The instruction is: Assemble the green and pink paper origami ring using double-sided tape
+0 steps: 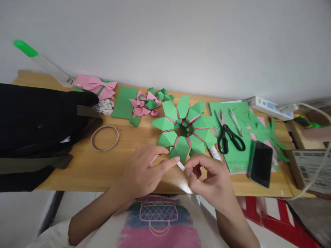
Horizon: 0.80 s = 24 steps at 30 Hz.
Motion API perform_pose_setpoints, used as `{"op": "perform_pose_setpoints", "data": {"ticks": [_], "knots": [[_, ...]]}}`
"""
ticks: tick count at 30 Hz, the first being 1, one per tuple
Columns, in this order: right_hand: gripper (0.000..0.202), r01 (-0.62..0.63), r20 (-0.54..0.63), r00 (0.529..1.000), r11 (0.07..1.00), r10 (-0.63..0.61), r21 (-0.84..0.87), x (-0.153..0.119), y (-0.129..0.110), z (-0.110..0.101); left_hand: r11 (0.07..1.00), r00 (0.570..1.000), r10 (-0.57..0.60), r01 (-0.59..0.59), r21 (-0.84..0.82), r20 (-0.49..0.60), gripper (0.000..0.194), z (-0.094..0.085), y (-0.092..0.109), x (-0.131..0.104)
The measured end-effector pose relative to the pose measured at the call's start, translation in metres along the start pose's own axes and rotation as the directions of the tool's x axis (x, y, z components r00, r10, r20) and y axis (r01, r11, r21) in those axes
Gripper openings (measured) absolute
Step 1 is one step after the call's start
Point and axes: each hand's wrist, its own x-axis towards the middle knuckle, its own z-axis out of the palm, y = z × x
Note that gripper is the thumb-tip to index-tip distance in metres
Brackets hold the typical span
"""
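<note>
My left hand (144, 168) is closed around a pink paper piece (153, 159), mostly hidden, with just an edge showing between thumb and index finger. The left thumb tip meets one end of a narrow white strip (181, 166). At its other end, the fingertips of my right hand (207, 175) pinch the strip. Just beyond both hands lies a ring-shaped green paper flower (183, 103), with pink edges between its petals and an opening in the middle.
Folded pink and green pieces (141, 107), a green sheet (124, 102) and a tape roll (105, 150) lie left. White scraps (105, 107) sit by black fabric (38, 131). Rightward are black-handled scissors (226, 132), a cutter (235, 121), a phone (260, 164) and a power strip (269, 106).
</note>
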Motion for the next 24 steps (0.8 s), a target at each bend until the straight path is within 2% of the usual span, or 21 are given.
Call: {"op": "perform_pose_setpoints", "data": {"ticks": [4, 8, 9, 11, 13, 15, 19, 24], "knots": [[0.016, 0.066, 0.089, 0.994, 0.996, -0.061, -0.053, -0.002, 0.009, -0.013, 0.990, 0.999, 0.043, -0.045, 0.135, 0.020, 0.031, 0.004, -0.006, 0.003], [0.015, 0.240, 0.100, 0.968, 0.965, -0.229, -0.108, -0.001, 0.017, -0.029, 0.988, 1.000, -0.030, 0.029, 0.150, 0.001, 0.033, -0.001, -0.016, 0.006], [0.018, 0.292, 0.099, 0.955, 0.943, -0.279, -0.161, 0.000, 0.019, -0.032, 0.990, 0.999, -0.016, 0.012, 0.139, 0.033, 0.032, -0.003, -0.019, 0.008], [0.038, 0.360, 0.130, 0.933, 0.885, -0.336, -0.296, 0.004, 0.022, -0.035, 0.991, 0.989, 0.038, -0.056, 0.125, 0.143, 0.028, -0.007, -0.022, 0.013], [0.057, 0.381, 0.184, 0.925, 0.828, -0.333, -0.412, 0.008, 0.026, -0.033, 0.983, 0.964, 0.084, -0.122, 0.140, 0.253, 0.025, -0.009, -0.022, 0.020], [0.063, 0.390, 0.213, 0.920, 0.797, -0.327, -0.461, 0.012, 0.030, -0.029, 0.974, 0.948, 0.094, -0.151, 0.171, 0.304, 0.023, -0.008, -0.022, 0.027], [0.067, 0.418, 0.171, 0.908, 0.801, -0.382, -0.429, 0.018, 0.038, -0.019, 0.962, 0.928, 0.154, -0.219, 0.164, 0.338, 0.015, -0.008, -0.021, 0.036], [0.074, 0.435, 0.105, 0.899, 0.838, -0.425, -0.329, 0.021, 0.046, -0.019, 0.984, 0.914, 0.108, -0.153, 0.087, 0.392, 0.015, -0.011, -0.019, 0.044]]}}
